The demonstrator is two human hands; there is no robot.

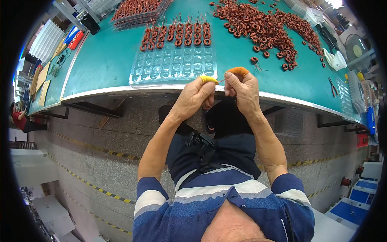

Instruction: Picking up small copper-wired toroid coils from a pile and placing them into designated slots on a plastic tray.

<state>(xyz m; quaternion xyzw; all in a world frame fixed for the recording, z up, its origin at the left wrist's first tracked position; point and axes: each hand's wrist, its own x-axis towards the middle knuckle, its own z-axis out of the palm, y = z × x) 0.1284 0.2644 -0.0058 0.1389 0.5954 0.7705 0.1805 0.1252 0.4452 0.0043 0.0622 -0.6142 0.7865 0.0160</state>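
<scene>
Pinches a thin reddish wire [220, 81] between left hand [194, 96] and right hand [246, 90], at the near edge of a green desk [109, 60]. Stretches crosswise, with its long axis close to nine-to-three o'clock, tilting slightly upward at the three o'clock end. At the nine o'clock end, presses left thumb against a finger in a yellow cover [208, 79]; at the three o'clock end, presses right thumb against a finger in an orange cover [238, 71]. Curls the remaining fingers inward on both sides, with anything inside hidden from view.

Taking the hands as clock centre, includes at ten o'clock a clear pocketed tray [173, 66], with copper-coloured ring coils [178, 42] filling its far rows. Includes also, near eleven, a stack of filled trays [141, 16]; between one and two, a large loose heap [266, 30] of similar coils; at two, near the right hand, a single coil [254, 60]; at three, well apart, pliers [333, 87].
</scene>
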